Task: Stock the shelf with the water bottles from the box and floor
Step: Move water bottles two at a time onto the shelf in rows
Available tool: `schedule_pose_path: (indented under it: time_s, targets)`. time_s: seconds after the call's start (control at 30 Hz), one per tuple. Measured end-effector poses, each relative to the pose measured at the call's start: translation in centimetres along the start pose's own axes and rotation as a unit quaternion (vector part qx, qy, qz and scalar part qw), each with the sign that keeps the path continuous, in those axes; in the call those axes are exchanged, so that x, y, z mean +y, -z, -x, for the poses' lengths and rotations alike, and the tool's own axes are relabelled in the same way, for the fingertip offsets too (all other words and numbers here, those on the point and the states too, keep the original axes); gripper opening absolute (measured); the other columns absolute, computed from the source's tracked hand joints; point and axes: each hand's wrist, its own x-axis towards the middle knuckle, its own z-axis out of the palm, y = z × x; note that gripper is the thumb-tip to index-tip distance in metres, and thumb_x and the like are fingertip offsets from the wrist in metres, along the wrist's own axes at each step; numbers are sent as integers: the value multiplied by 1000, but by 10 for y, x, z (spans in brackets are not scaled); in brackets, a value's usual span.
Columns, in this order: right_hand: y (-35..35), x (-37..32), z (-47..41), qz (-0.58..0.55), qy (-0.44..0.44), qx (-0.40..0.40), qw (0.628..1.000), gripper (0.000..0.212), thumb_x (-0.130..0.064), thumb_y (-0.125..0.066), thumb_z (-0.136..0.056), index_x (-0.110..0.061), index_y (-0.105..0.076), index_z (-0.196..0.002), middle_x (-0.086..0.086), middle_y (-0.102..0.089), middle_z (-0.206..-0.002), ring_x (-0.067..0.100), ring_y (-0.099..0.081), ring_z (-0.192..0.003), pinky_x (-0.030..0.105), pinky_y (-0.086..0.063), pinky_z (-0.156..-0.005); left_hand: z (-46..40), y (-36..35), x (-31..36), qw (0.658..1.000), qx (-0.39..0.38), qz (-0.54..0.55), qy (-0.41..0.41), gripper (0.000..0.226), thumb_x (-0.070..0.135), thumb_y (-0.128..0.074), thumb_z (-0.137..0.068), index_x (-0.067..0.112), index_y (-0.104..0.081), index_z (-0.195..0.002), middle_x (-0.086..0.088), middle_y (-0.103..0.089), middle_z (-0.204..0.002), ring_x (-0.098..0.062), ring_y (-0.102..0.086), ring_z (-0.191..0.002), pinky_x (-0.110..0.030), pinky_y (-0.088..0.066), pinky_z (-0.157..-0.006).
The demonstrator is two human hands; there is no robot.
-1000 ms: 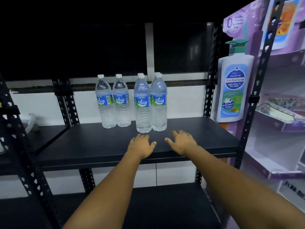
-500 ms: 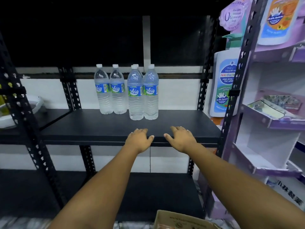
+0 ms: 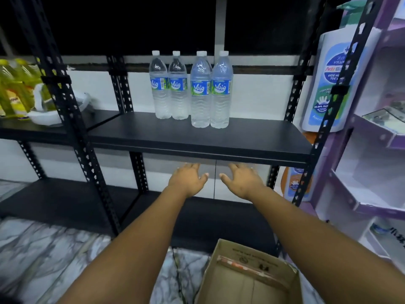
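From the head camera, both arms reach forward with palms down. The left hand (image 3: 188,179) and the right hand (image 3: 242,179) hang side by side in the air just below the front edge of the black shelf (image 3: 252,139), touching nothing. The fingers of each hand are spread and relaxed, and neither hand holds anything. The two hands are near each other with a small gap between the thumbs.

On the shelf stand clear water bottles (image 3: 199,91) with white caps and blue and green labels. Two stand further back at the left, touching each other. Two more stand in front at the right, also touching each other, and a further cap shows just behind the front pair. All stand upright, toward the middle of the shelf.

At the bottom of the picture an open cardboard box (image 3: 252,279) sits on the marble-patterned floor (image 3: 54,249), between the two forearms and closer to the right one. What shows of its inside is bare cardboard; the rest is cut off by the picture's edge.

On the neighbouring shelf at the left are yellow bottles (image 3: 13,91) and a white plastic container (image 3: 46,115). At the right a purple display stand (image 3: 372,150) carries a large picture of a soap bottle (image 3: 326,84).
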Motion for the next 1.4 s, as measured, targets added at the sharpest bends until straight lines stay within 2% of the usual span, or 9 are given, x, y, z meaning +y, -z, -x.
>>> schedule_pose_path:
  time_s: [0.27,0.37,0.5,0.83,1.0,1.07,1.17,1.4]
  targets:
    - [-78,-30,64,-13,17,-31,999,63,-54,-32,-98,-13,-33,-146,14,-39,-149,31,-34,-137,43,-28,-111,79,-63,-56,1000,-18,-7,7,63,47,-38,-100,10,-29,-150,-12,-35,-153,-27,-31,-141,-40,-27,-114]
    - [-112,-43,94,-16,29,-56,998,64,-55,-33,-98,-11,-35,-144,15,-43,-145,32,-38,-133,43,-31,-109,117,-90,-78,999,-32,-4,32,65,49,-37,-100,10,-28,-150,-14,-35,-153,-29,-27,-143,-42,-26,-115]
    - [-150,-69,130,-25,46,-82,995,68,-56,-34,-98,-11,-29,-149,15,-38,-150,31,-33,-138,44,-28,-112,169,-116,-109,998,-33,-1,61,66,51,-36,-100,11,-25,-151,-13,-31,-155,-27,-22,-145,-41,-24,-116]
    - [-229,-160,194,-48,133,-154,978,67,-54,-34,-98,-11,-28,-150,13,-36,-152,29,-33,-138,43,-28,-112,298,-160,-196,986,13,61,153,64,47,-42,-99,10,-32,-149,-12,-37,-152,-27,-33,-140,-36,-30,-112]
    - [-270,-201,208,-65,161,-191,966,67,-57,-36,-96,-14,-34,-147,13,-40,-148,29,-37,-134,44,-33,-109,341,-176,-242,969,34,95,227,64,49,-46,-97,10,-38,-147,-14,-44,-147,-29,-40,-135,-37,-34,-110]
    - [-283,-214,208,-69,170,-208,961,68,-56,-36,-97,-13,-30,-149,12,-36,-151,29,-34,-137,43,-31,-111,354,-181,-256,963,42,103,247,66,52,-46,-95,9,-41,-145,-14,-47,-144,-29,-41,-133,-37,-35,-109]
    - [-302,-232,204,-63,178,-232,954,68,-55,-36,-98,-13,-26,-151,12,-34,-153,29,-32,-139,42,-30,-112,367,-188,-273,955,53,109,271,81,61,-35,-83,7,-44,-142,-15,-52,-139,-30,-45,-129,-38,-38,-105]
    - [-349,-264,178,-75,192,-268,941,66,-52,-39,-98,-12,-28,-150,13,-36,-151,29,-33,-138,40,-30,-112,373,-214,-312,932,80,145,323,88,68,-35,-81,6,-41,-142,-16,-48,-141,-30,-42,-132,-42,-36,-109]
